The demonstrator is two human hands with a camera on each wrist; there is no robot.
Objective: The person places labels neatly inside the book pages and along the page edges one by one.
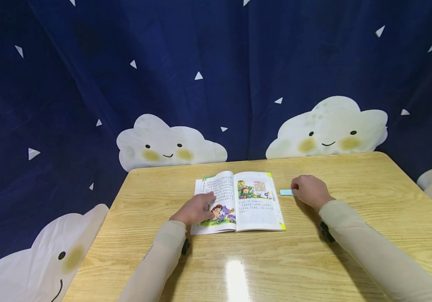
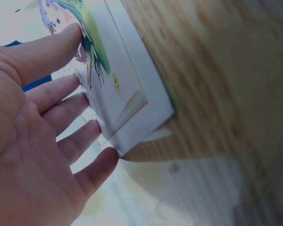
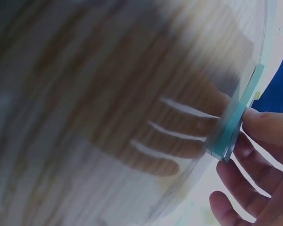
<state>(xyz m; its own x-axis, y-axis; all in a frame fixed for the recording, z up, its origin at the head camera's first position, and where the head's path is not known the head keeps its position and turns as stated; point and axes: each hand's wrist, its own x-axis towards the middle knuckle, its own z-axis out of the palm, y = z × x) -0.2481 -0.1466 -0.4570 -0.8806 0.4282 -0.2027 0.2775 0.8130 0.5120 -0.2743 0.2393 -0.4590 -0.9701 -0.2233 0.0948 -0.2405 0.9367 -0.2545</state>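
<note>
An illustrated book lies spread on the table, its left pages bowed up near the spine. My left hand rests on the left page; in the left wrist view the fingers are spread and fairly straight along the page edge, with the thumb over the printed picture. To the right of the book, a flat light blue strip sticks out from under my right hand. The right wrist view shows thumb and fingertips pinching the strip at its edge, close over the tabletop.
The wooden table has a bright light reflection near its front. A dark blue curtain with white triangles and smiling clouds hangs just behind the table's far edge and along its sides.
</note>
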